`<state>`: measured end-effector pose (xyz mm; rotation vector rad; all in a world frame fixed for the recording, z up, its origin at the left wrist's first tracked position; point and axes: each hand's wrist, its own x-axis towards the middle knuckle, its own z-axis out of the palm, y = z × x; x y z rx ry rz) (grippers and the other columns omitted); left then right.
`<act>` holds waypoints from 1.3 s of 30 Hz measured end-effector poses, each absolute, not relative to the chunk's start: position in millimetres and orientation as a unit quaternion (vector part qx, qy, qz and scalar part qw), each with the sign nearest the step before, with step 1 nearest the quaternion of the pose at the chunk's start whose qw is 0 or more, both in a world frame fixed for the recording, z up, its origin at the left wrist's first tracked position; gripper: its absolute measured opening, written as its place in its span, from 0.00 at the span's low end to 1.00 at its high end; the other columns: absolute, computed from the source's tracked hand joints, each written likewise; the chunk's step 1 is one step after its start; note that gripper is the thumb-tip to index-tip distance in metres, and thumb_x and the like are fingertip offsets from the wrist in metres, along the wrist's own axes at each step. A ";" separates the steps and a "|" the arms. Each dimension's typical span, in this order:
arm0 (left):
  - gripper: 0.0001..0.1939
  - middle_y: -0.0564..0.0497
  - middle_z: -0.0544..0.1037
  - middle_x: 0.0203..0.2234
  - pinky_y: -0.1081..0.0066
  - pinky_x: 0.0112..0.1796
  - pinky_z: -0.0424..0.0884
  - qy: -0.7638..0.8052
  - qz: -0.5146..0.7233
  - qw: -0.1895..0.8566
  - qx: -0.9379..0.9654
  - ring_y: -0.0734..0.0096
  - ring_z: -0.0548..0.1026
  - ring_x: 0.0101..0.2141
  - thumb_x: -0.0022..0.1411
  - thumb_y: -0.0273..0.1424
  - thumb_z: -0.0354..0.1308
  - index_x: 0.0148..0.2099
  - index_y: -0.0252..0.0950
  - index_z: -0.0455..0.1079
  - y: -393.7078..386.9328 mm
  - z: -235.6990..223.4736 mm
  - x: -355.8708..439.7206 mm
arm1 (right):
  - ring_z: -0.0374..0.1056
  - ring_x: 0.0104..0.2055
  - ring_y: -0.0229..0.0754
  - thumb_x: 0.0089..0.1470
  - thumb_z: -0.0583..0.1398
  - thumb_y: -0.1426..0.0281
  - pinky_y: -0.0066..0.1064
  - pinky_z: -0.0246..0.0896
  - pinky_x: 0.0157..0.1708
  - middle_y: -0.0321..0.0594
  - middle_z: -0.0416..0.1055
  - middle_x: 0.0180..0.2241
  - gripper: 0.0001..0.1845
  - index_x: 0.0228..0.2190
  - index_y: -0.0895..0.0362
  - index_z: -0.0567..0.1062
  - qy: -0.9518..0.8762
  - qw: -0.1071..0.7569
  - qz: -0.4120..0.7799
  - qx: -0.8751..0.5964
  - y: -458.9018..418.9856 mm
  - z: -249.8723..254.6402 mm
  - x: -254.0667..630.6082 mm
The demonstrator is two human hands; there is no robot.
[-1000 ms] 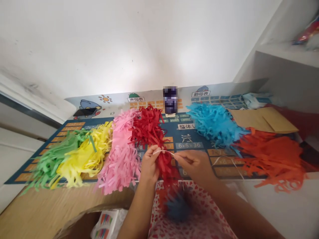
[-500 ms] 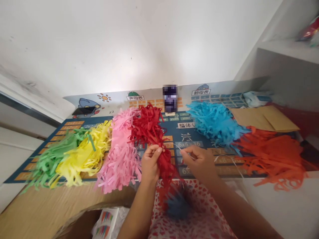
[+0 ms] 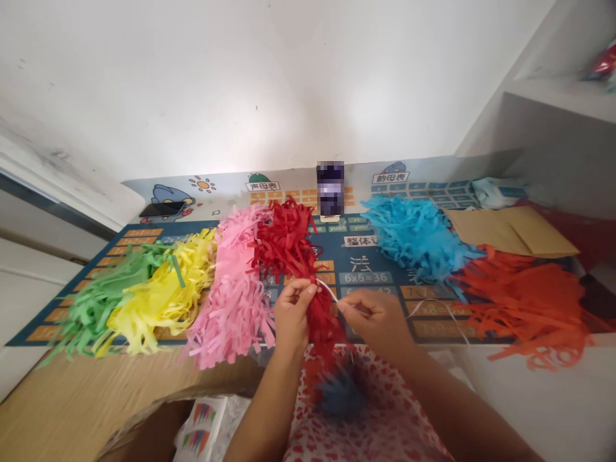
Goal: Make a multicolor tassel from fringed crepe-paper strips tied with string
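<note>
Well, the left hand [image 3: 291, 314] is closed around the gathered middle of a bundle of red paper fringe [image 3: 320, 314], its fingers curled over the strips, while the right hand [image 3: 375, 324] pinches a thin white string [image 3: 327, 290] between thumb and forefinger, its other fingers loosely curled. The string runs from the red bundle across to the right hand, which sits at 3 o'clock from the left hand and just apart from it. The bundle is held above the near edge of a printed blue study mat [image 3: 370, 277], with its upper strips fanning out at 12 o'clock and its lower strips hanging at 6 o'clock. A dark blue paper pom-pom [image 3: 341, 394] sits blurred below the hands, against heart-print clothing [image 3: 385, 417]. Other fringe bundles lie in a row across the mat: pink fringe [image 3: 231, 301] directly beside the red at 9 o'clock, then yellow fringe [image 3: 163, 295] and green fringe [image 3: 108, 295] farther along. Blue fringe [image 3: 414, 237] lies at 2 o'clock, and orange fringe [image 3: 529, 308] at 3 o'clock, with a loop of white string [image 3: 433, 307] on the mat just before it. A brown paper envelope [image 3: 510, 232] lies beyond the orange fringe, and a pixelated upright object [image 3: 330, 189] stands at 12 o'clock, at the mat's far side.
</note>
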<state>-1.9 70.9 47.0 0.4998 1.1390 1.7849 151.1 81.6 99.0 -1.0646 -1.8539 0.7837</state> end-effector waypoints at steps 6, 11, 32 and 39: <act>0.15 0.56 0.79 0.24 0.79 0.31 0.70 0.471 0.719 0.464 0.213 0.78 0.75 0.26 0.40 0.33 0.74 0.31 0.35 0.75 69.9 48.7 -2.6 | 0.69 0.23 0.34 0.55 0.59 0.69 0.23 0.60 0.25 0.35 0.76 0.22 0.11 0.25 0.56 0.80 -0.737 0.429 0.332 -0.403 83.1 97.1 152.1; 0.17 0.53 0.80 0.24 0.76 0.32 0.72 0.455 0.702 0.504 0.215 0.74 0.78 0.26 0.41 0.34 0.74 0.33 0.35 0.74 68.9 51.1 -2.2 | 0.68 0.21 0.36 0.55 0.60 0.65 0.24 0.61 0.23 0.35 0.76 0.22 0.11 0.29 0.55 0.82 -0.691 0.464 0.347 -0.433 85.8 91.5 152.6; 0.18 0.52 0.81 0.28 0.75 0.34 0.73 0.442 0.708 0.497 0.239 0.74 0.78 0.28 0.44 0.33 0.73 0.39 0.36 0.76 70.7 49.3 -1.4 | 0.63 0.20 0.34 0.53 0.58 0.67 0.24 0.55 0.21 0.34 0.72 0.19 0.12 0.23 0.57 0.78 -0.726 0.383 0.418 -0.390 85.5 82.8 152.5; 0.17 0.52 0.80 0.29 0.77 0.35 0.70 0.476 0.701 0.469 0.249 0.75 0.76 0.30 0.45 0.35 0.72 0.39 0.37 0.78 71.5 41.9 -5.1 | 0.69 0.23 0.36 0.54 0.59 0.66 0.24 0.60 0.23 0.36 0.76 0.23 0.11 0.26 0.56 0.80 -0.737 0.357 0.449 -0.356 90.8 83.0 160.4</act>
